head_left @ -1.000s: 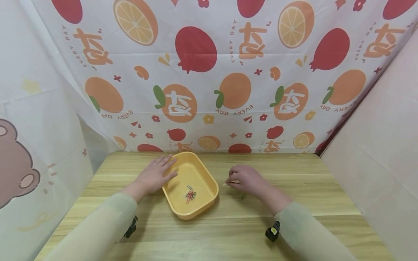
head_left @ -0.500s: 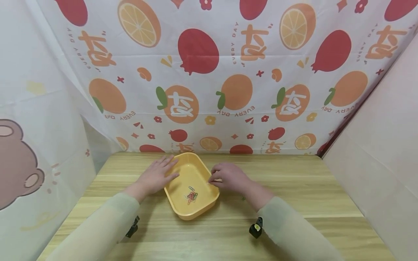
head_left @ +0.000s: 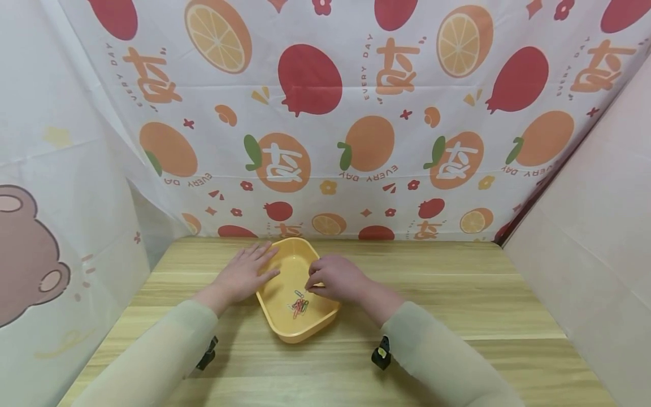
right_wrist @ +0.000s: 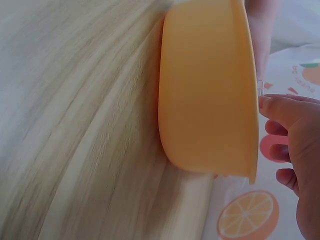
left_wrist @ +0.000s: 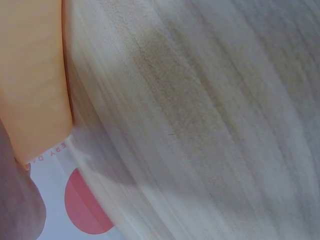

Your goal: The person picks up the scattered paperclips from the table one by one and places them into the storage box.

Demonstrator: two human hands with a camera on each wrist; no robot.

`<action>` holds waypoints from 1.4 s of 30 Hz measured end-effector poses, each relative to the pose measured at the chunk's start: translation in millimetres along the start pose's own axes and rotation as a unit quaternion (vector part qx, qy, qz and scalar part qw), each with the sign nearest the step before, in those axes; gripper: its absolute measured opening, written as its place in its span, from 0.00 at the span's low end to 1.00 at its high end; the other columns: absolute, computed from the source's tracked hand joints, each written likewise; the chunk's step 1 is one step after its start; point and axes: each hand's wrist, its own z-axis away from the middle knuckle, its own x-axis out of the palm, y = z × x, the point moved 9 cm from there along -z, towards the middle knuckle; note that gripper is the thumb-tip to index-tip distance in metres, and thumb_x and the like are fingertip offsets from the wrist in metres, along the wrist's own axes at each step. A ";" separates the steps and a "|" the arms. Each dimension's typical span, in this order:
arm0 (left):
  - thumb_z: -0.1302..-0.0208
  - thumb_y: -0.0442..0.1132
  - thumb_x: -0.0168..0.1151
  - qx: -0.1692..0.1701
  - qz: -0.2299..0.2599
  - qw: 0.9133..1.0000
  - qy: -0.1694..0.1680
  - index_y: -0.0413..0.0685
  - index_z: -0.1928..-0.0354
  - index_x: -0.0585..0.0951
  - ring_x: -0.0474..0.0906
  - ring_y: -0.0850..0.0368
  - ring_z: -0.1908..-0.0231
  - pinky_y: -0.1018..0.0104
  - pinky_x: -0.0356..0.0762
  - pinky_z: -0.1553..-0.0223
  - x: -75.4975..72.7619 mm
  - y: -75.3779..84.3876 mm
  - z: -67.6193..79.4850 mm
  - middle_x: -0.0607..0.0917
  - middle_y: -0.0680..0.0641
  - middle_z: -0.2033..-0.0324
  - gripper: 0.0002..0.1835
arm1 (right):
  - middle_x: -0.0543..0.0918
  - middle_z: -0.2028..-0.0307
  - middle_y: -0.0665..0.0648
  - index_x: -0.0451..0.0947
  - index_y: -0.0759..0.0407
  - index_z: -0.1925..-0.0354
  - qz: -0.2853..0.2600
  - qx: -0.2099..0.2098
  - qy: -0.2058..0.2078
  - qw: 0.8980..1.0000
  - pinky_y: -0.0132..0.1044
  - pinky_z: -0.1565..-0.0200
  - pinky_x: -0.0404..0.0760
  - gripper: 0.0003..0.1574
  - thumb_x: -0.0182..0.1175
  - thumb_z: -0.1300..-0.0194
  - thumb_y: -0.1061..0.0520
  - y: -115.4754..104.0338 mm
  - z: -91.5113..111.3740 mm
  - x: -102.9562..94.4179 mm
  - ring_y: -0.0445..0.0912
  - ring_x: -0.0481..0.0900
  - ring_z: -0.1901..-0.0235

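A yellow rectangular tray (head_left: 293, 269) lies angled on the wooden table, holding a small pile of coloured paper clips (head_left: 300, 306) near its front end. My left hand (head_left: 244, 273) rests on the tray's left rim with fingers spread and extended. Over the right half of the tray is my right hand (head_left: 337, 278), pinching a whitish paper clip (right_wrist: 260, 88) between thumb and forefinger. In the right wrist view this clip stands just above the rim, with the other fingers curled below. The tray's outer wall (left_wrist: 32, 75) fills the left of the left wrist view.
Behind the wooden table (head_left: 432, 362) hangs a fruit-printed curtain (head_left: 325, 135). Pale cloths close off the left (head_left: 96, 226) and right (head_left: 595, 237) sides. Each wrist carries a small black camera mount, the right mount (head_left: 381, 353) close over the table.
My right hand has moved left from the table across the tray's right rim, carrying the paper clip. A green paper clip on the table is now hidden by the forearm. My left hand stays put.
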 end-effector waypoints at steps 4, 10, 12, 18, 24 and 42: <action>0.26 0.62 0.46 0.002 -0.007 1.000 0.003 0.55 0.23 0.58 0.46 0.36 0.25 0.37 0.39 0.27 -0.1 0.6 -0.6 0.54 0.44 0.23 0.36 | 0.82 0.63 0.43 0.91 0.42 0.62 0.015 -0.010 -0.004 1.000 0.31 0.57 0.77 0.05 0.68 0.35 0.49 -4.3 -8.3 6.0 0.39 0.76 0.62; 0.26 0.64 0.43 0.006 -0.014 1.000 0.003 0.55 0.23 0.58 0.46 0.37 0.25 0.37 0.40 0.27 -0.5 1.4 -0.8 0.55 0.44 0.23 0.37 | 0.82 0.62 0.42 0.90 0.39 0.61 0.037 -0.008 -0.026 0.999 0.32 0.59 0.76 0.06 0.66 0.34 0.47 -8.7 -18.8 16.8 0.39 0.76 0.62; 0.27 0.67 0.40 0.007 -0.015 1.000 0.002 0.55 0.23 0.58 0.46 0.37 0.25 0.37 0.41 0.27 -1.2 2.2 -0.6 0.55 0.44 0.23 0.38 | 0.82 0.62 0.41 0.90 0.38 0.60 0.036 -0.003 -0.031 0.999 0.32 0.60 0.76 0.07 0.66 0.34 0.46 -8.7 -21.1 19.2 0.39 0.75 0.62; 0.28 0.71 0.35 0.010 -0.022 1.000 0.001 0.54 0.23 0.58 0.48 0.37 0.25 0.36 0.42 0.28 0.2 3.7 -0.4 0.55 0.44 0.23 0.41 | 0.82 0.61 0.41 0.90 0.39 0.59 0.034 0.005 -0.039 0.999 0.32 0.61 0.75 0.07 0.66 0.34 0.46 -8.4 -22.5 23.5 0.39 0.74 0.62; 0.26 0.62 0.46 0.012 -0.009 1.000 0.016 0.53 0.23 0.60 0.49 0.35 0.26 0.36 0.42 0.28 -1.6 4.8 0.2 0.56 0.42 0.24 0.36 | 0.82 0.62 0.41 0.90 0.38 0.59 0.033 0.009 -0.040 0.999 0.32 0.60 0.76 0.08 0.66 0.34 0.46 -6.1 -21.0 26.0 0.38 0.75 0.62; 0.25 0.64 0.42 0.004 -0.006 1.000 -0.001 0.53 0.22 0.57 0.45 0.37 0.25 0.37 0.37 0.27 -1.8 4.4 1.1 0.53 0.43 0.23 0.37 | 0.82 0.60 0.45 0.89 0.44 0.56 0.006 0.028 -0.024 0.999 0.32 0.55 0.78 0.10 0.66 0.33 0.47 4.6 -5.9 16.5 0.39 0.77 0.60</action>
